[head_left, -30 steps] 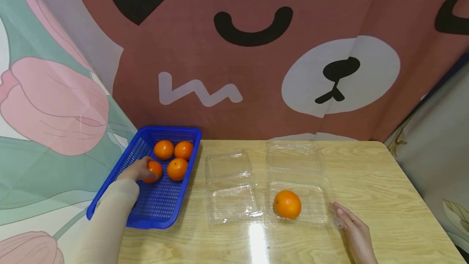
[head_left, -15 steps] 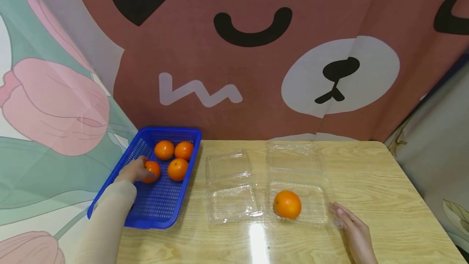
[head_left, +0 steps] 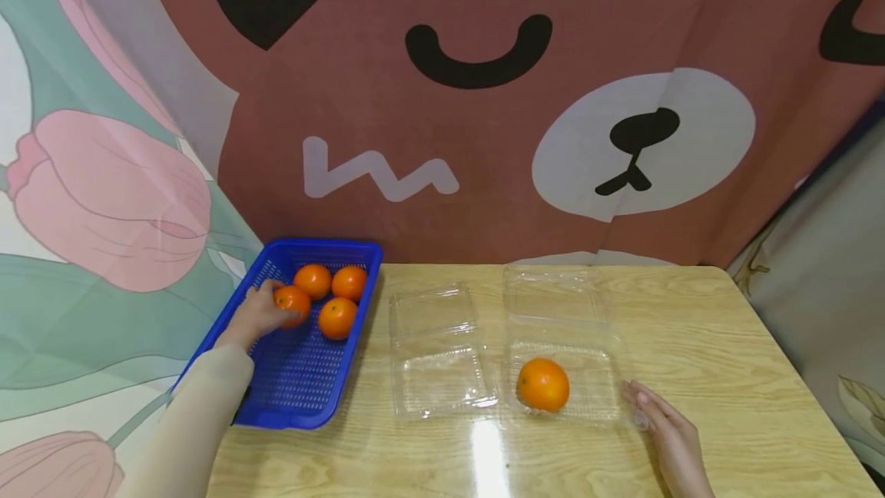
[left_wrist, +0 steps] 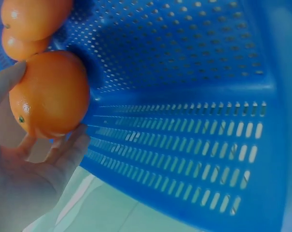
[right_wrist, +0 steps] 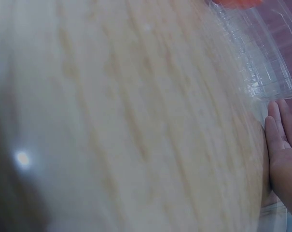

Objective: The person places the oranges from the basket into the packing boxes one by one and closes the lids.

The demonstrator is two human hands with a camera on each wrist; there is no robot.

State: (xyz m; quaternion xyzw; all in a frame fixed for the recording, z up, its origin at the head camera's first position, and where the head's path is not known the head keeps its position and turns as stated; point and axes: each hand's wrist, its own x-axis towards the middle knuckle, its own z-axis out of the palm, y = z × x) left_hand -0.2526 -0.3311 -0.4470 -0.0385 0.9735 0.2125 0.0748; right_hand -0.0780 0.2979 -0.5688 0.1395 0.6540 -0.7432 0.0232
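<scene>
Inside the blue plastic basket (head_left: 297, 406), at its left side, my left hand (head_left: 259, 313) grips an orange (head_left: 293, 304). The left wrist view shows the thumb at the top of that orange (left_wrist: 54, 96) and the other fingers curled beneath it. Several more oranges (head_left: 337, 319) lie toward the basket's back right. My right hand (head_left: 669, 433) has straight fingers, their tips at the right edge of a clear plastic clamshell box (head_left: 591, 390). That box stands with its lid folded back and holds one orange (head_left: 543, 385) in its left half.
A second clear clamshell box (head_left: 439, 383), opened out flat, stands between the basket and the first box on the wooden table (head_left: 719, 344). Behind the table hangs a cloth with a bear print (head_left: 484, 144). A tulip-print cloth (head_left: 111, 198) borders the left side.
My left hand, holding the orange, has moved a little toward the back of the basket, bringing that orange closer to the back ones. The right hand stays where it was.
</scene>
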